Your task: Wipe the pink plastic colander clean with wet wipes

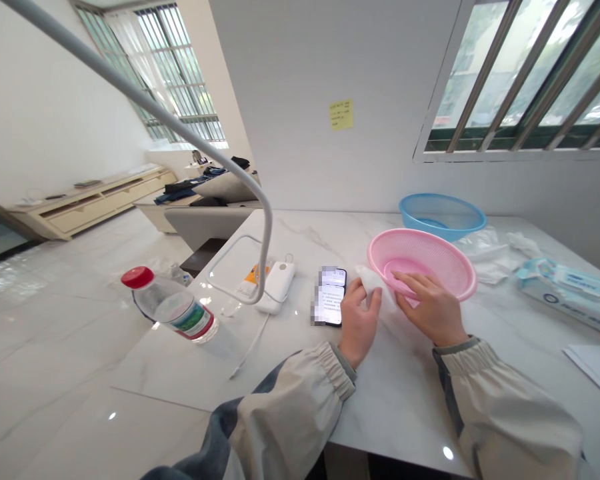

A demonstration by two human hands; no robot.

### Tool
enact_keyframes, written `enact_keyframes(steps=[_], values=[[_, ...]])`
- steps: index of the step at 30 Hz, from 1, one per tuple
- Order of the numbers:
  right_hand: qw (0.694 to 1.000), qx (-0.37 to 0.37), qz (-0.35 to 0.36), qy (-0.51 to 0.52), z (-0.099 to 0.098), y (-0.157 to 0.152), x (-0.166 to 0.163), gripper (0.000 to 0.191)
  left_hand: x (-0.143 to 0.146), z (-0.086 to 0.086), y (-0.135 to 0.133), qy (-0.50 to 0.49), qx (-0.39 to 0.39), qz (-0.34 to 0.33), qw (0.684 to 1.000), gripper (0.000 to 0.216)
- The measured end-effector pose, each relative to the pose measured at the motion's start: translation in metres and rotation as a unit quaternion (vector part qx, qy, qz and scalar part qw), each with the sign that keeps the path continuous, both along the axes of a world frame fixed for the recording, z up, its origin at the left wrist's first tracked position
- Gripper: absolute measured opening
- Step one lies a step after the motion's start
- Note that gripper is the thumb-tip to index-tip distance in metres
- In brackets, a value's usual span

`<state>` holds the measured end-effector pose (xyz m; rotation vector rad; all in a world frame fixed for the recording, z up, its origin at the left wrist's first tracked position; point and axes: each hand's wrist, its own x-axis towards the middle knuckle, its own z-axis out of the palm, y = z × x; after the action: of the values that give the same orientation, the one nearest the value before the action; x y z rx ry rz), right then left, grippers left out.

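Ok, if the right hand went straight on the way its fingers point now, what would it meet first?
Most likely the pink plastic basket. The right hand's fingertips already seem to lie over it, so its inner wall would come first, though depth is hard to judge here.

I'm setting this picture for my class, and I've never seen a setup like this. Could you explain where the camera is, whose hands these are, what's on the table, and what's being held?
This picture comes from a camera worn on a person's head, looking forward and down, so the two sleeved arms at the bottom are the wearer's own. The left hand holds a white wipe at a pink plastic basket, while the right hand rests its fingers inside that basket. Also on the white marble table are a phone, a white power bank, a red-capped water bottle, a blue plastic basket, and a packet of wipes.
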<state>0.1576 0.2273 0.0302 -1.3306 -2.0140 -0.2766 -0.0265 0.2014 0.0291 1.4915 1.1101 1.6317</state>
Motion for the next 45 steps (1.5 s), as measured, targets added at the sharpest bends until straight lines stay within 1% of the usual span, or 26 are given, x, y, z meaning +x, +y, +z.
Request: enact_keyframes(steps=[2, 4, 6, 8, 10, 13, 16, 17, 19, 22, 25, 27, 29, 33, 36, 39, 42, 45], values=[[0.996, 0.014, 0.084, -0.015, 0.005, -0.002, -0.002, 0.058, 0.001, 0.003, -0.002, 0.022, 0.053, 0.014, 0.998, 0.027], [0.986, 0.014, 0.165, -0.027, 0.008, -0.004, -0.006, 0.076, 0.001, 0.003, -0.004, 0.039, 0.083, 0.02, 0.996, 0.033], [0.978, 0.01, 0.208, -0.022, 0.01, -0.006, -0.01, 0.091, 0.001, 0.001, -0.006, 0.045, 0.092, 0.018, 0.995, 0.035], [0.974, 0.02, 0.225, 0.003, 0.01, -0.008, -0.013, 0.094, 0.0, -0.002, -0.008, 0.041, 0.094, 0.0, 0.995, 0.035], [0.972, 0.051, 0.224, 0.041, 0.01, -0.01, -0.015, 0.087, -0.001, -0.004, -0.01, 0.034, 0.103, -0.037, 0.993, 0.04], [0.969, 0.091, 0.202, 0.11, 0.008, -0.012, -0.015, 0.064, -0.003, -0.004, -0.012, 0.028, 0.12, -0.067, 0.99, 0.047], [0.968, 0.113, 0.147, 0.169, 0.007, -0.015, -0.014, 0.036, -0.003, -0.003, -0.012, 0.032, 0.117, -0.057, 0.991, 0.046], [0.969, 0.117, 0.123, 0.181, 0.007, -0.017, -0.014, 0.029, -0.003, -0.003, -0.012, 0.039, 0.115, -0.047, 0.992, 0.045], [0.969, 0.114, 0.083, 0.201, 0.007, -0.019, -0.013, 0.022, -0.003, -0.003, -0.01, 0.062, 0.107, -0.023, 0.992, 0.043], [0.969, 0.085, 0.053, 0.226, 0.007, -0.022, -0.014, 0.023, -0.002, -0.006, -0.007, 0.091, 0.085, 0.006, 0.992, 0.044], [0.965, 0.038, 0.048, 0.256, 0.007, -0.024, -0.014, 0.037, -0.001, -0.009, -0.003, 0.103, 0.07, 0.018, 0.992, 0.049], [0.955, 0.005, 0.052, 0.291, 0.008, -0.024, -0.014, 0.043, -0.001, -0.012, -0.002, 0.11, 0.065, 0.018, 0.992, 0.05], [0.941, -0.013, 0.054, 0.333, 0.008, -0.023, -0.013, 0.043, -0.001, -0.013, -0.001, 0.113, 0.063, 0.012, 0.992, 0.052], [0.913, -0.023, 0.027, 0.406, 0.012, -0.018, -0.01, 0.037, -0.001, -0.016, 0.0, 0.119, 0.069, 0.002, 0.991, 0.061], [0.878, -0.079, 0.041, 0.471, 0.017, -0.015, -0.01, 0.033, 0.0, -0.017, 0.0, 0.112, 0.071, -0.004, 0.991, 0.062], [0.846, -0.131, 0.075, 0.512, 0.02, -0.014, -0.013, 0.031, 0.001, -0.016, -0.001, 0.1, 0.07, -0.028, 0.992, 0.055], [0.824, -0.145, 0.091, 0.54, 0.02, -0.014, -0.016, 0.036, 0.003, -0.014, -0.003, 0.084, 0.071, -0.052, 0.993, 0.045], [0.809, -0.153, 0.098, 0.559, 0.017, -0.012, -0.016, 0.032, 0.003, -0.011, -0.005, 0.061, 0.069, -0.061, 0.994, 0.039]])
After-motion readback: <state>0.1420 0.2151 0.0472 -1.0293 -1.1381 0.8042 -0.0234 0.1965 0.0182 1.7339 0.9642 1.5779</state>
